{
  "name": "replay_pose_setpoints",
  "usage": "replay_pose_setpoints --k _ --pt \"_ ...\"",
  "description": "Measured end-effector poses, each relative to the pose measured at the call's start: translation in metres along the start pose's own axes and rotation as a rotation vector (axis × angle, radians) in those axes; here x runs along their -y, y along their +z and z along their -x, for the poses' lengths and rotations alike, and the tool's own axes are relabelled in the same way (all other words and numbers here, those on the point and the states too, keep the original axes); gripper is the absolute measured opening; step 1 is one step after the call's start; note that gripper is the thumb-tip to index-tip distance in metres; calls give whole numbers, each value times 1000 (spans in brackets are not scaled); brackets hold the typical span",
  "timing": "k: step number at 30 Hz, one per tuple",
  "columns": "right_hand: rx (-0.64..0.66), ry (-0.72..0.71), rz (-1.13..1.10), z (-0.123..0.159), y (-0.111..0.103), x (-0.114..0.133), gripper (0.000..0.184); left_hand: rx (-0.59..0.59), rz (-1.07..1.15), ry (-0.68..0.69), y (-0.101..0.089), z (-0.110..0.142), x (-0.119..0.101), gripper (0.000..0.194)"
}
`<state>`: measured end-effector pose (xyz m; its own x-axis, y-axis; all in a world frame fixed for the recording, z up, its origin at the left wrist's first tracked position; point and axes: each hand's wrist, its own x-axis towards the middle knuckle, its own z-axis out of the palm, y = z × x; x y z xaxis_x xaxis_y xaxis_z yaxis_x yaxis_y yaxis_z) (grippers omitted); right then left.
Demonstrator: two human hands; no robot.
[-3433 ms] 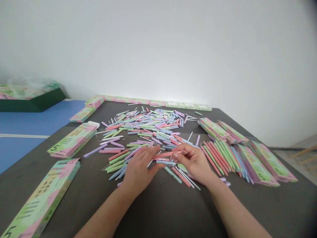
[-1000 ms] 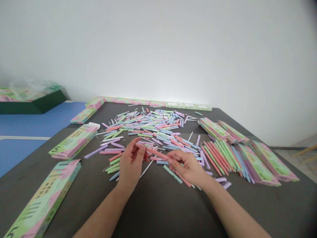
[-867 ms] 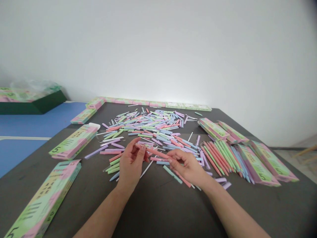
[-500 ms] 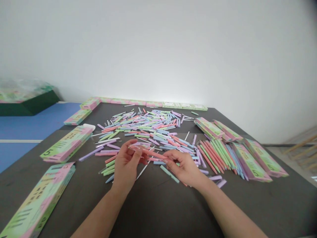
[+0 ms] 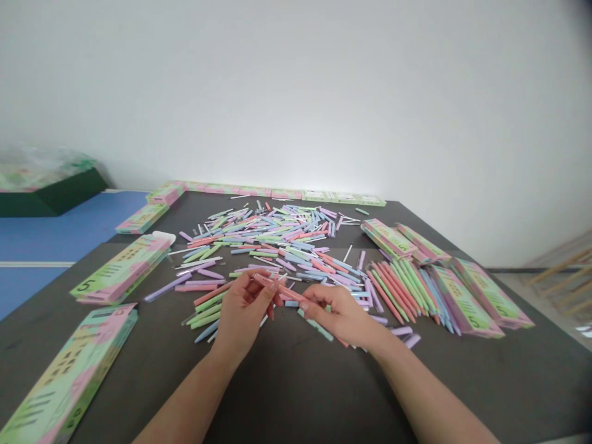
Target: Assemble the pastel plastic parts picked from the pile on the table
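Coral pen [image 5: 291, 294], left fingers [image 5: 265, 298] and right fingers [image 5: 315, 311] both pinched on it, closer together than before.

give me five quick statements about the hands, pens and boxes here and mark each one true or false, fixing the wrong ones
1. The left hand and right hand both hold a coral pen. True.
2. The neat row of pens lies left of the left hand. False: the row of pens lies to the right of the right hand.
3. A line of boxes runs along the far edge of the dark table. True.
4. The loose pens are all purple. False: the loose pens include blue, green, coral and purple ones.
5. A dark green container is at the picture's left edge. True.
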<state>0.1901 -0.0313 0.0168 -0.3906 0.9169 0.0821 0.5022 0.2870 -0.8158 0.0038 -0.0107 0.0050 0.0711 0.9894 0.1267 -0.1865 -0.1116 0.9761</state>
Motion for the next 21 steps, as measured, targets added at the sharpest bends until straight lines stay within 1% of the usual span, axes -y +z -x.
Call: replay_pose_setpoints --k 2,4,6,7,8,11,13,15,17,19,21 --pt "-32 -77 147 0 -1 1 23 68 -14 -37 3 1 0 37" --pt "-85 -129 254 -1 -6 0 23 109 -19 -76 5 1 2 51" --pt "-178 -98 368 -1 -19 -4 28 98 -33 -108 5 -1 5 60" --pt "-239 -37 435 -1 -28 -8 31 76 -45 -117 4 -2 6 61" --pt "-286 55 512 0 -39 -13 33 48 -61 -121 4 -3 8 61" --pt "-409 391 759 6 -74 -32 35 -10 -111 -107 3 -5 7 50" --pt "-426 605 865 13 -94 -47 37 -13 -133 -100 3 -5 5 41" --pt "-377 762 924 20 -108 -61 43 -5 -150 -106 4 -3 2 35" --pt "-307 861 953 27 -116 -73 46 1 -169 -115 4 -2 0 32" --pt "-259 928 962 33 -120 -81 40 13 -187 -116 3 -2 1 30" --pt "-241 963 963 37 -121 -88 34 28 -194 -113 1 -2 2 29"
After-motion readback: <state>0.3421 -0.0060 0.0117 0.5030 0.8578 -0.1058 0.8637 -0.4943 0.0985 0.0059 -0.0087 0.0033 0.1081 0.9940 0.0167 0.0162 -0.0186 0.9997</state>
